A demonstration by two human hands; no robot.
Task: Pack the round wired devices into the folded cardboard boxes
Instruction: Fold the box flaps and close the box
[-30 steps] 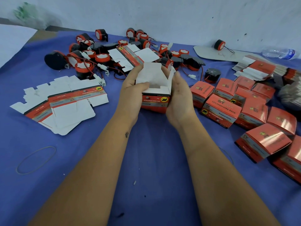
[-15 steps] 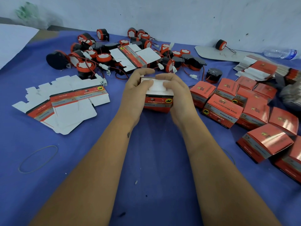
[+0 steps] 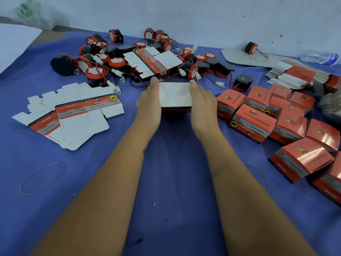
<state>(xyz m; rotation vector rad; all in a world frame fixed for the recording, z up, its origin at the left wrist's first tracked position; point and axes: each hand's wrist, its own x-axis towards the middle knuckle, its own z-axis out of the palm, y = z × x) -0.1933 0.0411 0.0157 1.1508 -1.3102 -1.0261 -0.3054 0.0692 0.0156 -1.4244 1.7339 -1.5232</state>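
1. a person's left hand and right hand flank a small box on a blue cloth, one hand against each side.
2. the box sits at centre, its plain white face up and a dark lower edge just showing.
3. both hands lie flat along the box's sides, fingers straight and pointing away from the camera; nothing curls round it.
4. behind the box, a heap of devices, round and red-and-black with red wires and white plugs, spreads toward the wall.
5. one unfolded carton lies on top of that heap.
6. flat cartons rest on the cloth left of the left hand.
7. closed red boxes crowd the cloth to the right, the nearest just beside the right hand.
8. a lone device sits on a pale sheet by the wall, a plastic bottle lying further right.
9. a rubber band lies on the cloth at near left.
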